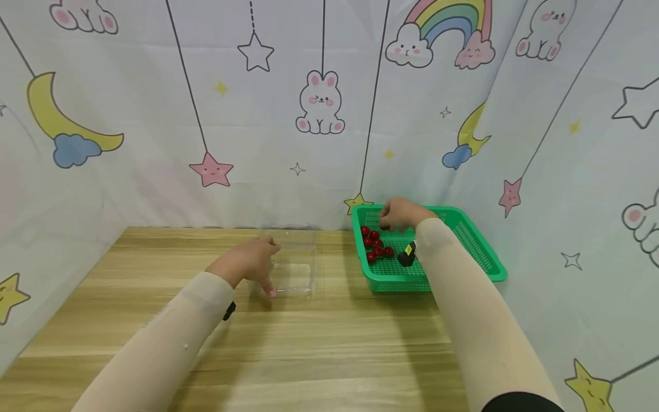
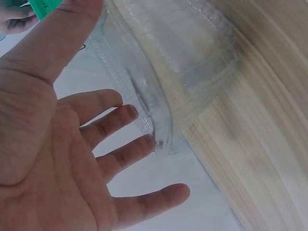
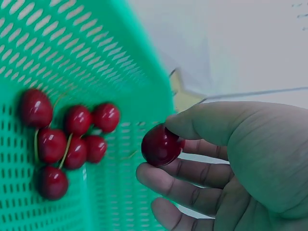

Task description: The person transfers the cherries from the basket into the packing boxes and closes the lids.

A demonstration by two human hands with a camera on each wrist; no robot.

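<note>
In the right wrist view, a dark red cherry (image 3: 161,145) is pinched between the thumb and fingers of my right hand (image 1: 404,213). That hand is over the far left part of a green basket (image 1: 399,285). Several more cherries (image 3: 52,144), some with thin green stems, lie in the basket's left part. My left hand (image 1: 247,263) is at the left side of a clear plastic box (image 1: 298,277) on the table. Its fingers are spread and mostly straight, with fingertips (image 2: 147,142) right at the box's rim. The thumb is set apart from them.
The wooden table (image 1: 309,355) carries both the box and the basket, with the basket to the right of the box. A white patterned cloth (image 1: 268,200) hangs right behind them and along the right side. A black wrist camera (image 1: 407,256) overlaps the basket's floor.
</note>
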